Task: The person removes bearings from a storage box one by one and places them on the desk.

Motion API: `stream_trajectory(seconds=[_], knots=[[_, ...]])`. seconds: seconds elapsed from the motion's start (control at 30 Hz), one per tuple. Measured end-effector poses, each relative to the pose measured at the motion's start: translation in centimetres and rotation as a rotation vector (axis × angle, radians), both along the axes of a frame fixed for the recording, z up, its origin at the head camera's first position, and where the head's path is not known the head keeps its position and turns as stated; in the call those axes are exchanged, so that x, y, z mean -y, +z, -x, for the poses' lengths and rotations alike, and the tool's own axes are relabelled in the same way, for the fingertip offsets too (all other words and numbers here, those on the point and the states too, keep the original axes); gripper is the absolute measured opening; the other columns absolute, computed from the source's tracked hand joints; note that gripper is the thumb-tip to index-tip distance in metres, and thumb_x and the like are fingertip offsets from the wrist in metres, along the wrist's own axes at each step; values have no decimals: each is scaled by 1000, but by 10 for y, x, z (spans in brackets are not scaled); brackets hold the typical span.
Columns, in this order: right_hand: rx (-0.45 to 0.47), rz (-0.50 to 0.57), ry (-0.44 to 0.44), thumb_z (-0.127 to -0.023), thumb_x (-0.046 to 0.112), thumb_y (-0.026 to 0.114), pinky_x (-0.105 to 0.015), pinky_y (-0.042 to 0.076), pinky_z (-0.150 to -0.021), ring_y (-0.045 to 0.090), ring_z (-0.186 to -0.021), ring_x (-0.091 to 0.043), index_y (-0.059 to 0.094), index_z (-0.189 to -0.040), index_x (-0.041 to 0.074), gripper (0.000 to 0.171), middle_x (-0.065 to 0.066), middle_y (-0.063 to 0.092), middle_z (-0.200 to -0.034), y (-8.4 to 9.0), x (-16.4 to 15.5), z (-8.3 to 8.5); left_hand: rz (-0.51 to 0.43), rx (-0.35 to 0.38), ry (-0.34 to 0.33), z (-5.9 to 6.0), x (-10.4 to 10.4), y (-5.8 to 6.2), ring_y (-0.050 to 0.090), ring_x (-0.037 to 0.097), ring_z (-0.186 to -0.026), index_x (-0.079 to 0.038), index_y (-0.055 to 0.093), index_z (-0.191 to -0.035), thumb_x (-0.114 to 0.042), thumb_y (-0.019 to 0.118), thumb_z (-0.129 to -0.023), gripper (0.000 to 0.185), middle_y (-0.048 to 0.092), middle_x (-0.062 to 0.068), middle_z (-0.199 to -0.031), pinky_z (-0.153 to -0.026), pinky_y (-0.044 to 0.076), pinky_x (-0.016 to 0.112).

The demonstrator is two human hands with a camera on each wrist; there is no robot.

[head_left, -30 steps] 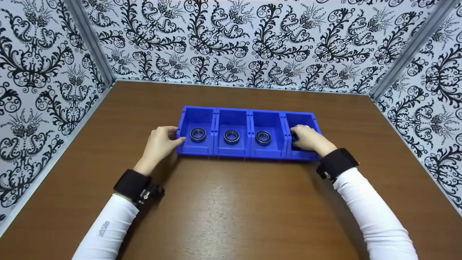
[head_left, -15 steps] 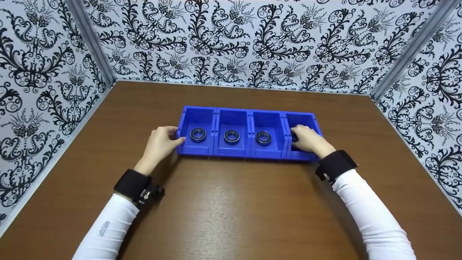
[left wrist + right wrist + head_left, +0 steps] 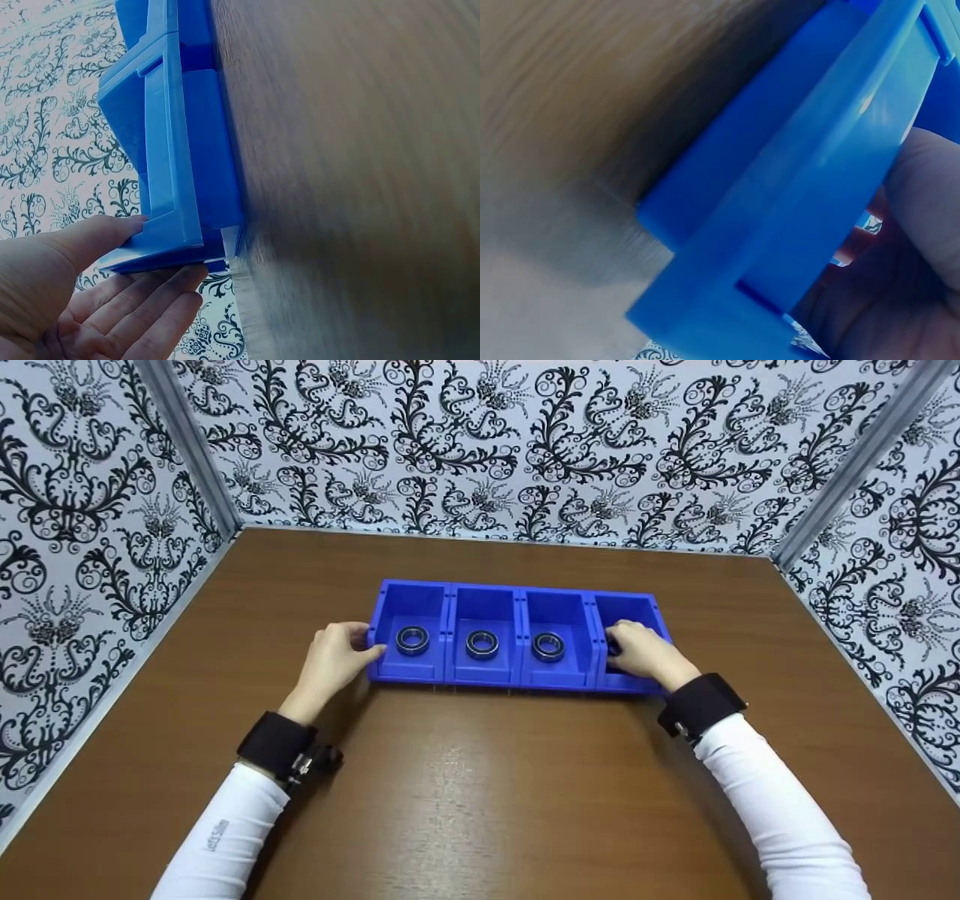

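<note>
A row of four joined blue bins (image 3: 517, 615) is seen at the middle of the brown worktop (image 3: 480, 795). Its left end wall is gripped by the left hand (image 3: 334, 660), thumb on the rim and fingers (image 3: 142, 315) against the outer side. The rightmost bin is entered by the curled right hand (image 3: 641, 652), where a dark ring (image 3: 613, 647) is touched; whether it is gripped cannot be told. Bearing rings (image 3: 481, 643) lie in the other three bins.

Bare table (image 3: 480, 780) lies open before the blue bins (image 3: 484, 679); patterned walls (image 3: 90, 525) enclose three sides.
</note>
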State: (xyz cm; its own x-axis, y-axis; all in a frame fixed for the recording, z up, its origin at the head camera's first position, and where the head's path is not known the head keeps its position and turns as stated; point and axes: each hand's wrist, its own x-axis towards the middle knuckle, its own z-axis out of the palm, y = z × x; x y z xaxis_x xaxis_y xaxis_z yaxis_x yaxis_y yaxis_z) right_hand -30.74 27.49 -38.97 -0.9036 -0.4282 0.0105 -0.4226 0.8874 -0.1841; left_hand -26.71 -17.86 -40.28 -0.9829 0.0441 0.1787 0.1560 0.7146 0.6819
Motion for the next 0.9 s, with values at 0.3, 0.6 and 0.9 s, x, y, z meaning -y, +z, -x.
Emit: stream_trajectory(seconds=[0.3, 0.6, 0.9], knots=[[-47, 11, 37, -84, 7, 72, -62, 52, -86, 64, -94, -45, 65, -88, -2, 12, -24, 65, -91, 4, 1, -5, -9, -1, -5, 0, 0, 0, 71, 41, -113, 11, 66, -127, -16, 74, -91, 46, 71, 28, -123, -100, 54, 54], [-72, 34, 69, -81, 3, 70, -59, 51, -94, 64, -99, -45, 69, -105, -10, 27, -26, 68, -99, 14, 0, -12, -11, 0, -11, 0, 1, 0, 71, 41, -115, 11, 66, -127, -16, 73, -92, 45, 71, 28, -123, -101, 54, 54], [-44, 46, 38, -84, 3, 66, -60, 48, -106, 61, -117, -47, 65, -124, -13, 43, -31, 66, -120, 22, -2, -17, -9, -5, -13, 0, 0, 0, 71, 41, -114, 11, 66, -126, -16, 74, -92, 44, 72, 28, -122, -101, 55, 54]])
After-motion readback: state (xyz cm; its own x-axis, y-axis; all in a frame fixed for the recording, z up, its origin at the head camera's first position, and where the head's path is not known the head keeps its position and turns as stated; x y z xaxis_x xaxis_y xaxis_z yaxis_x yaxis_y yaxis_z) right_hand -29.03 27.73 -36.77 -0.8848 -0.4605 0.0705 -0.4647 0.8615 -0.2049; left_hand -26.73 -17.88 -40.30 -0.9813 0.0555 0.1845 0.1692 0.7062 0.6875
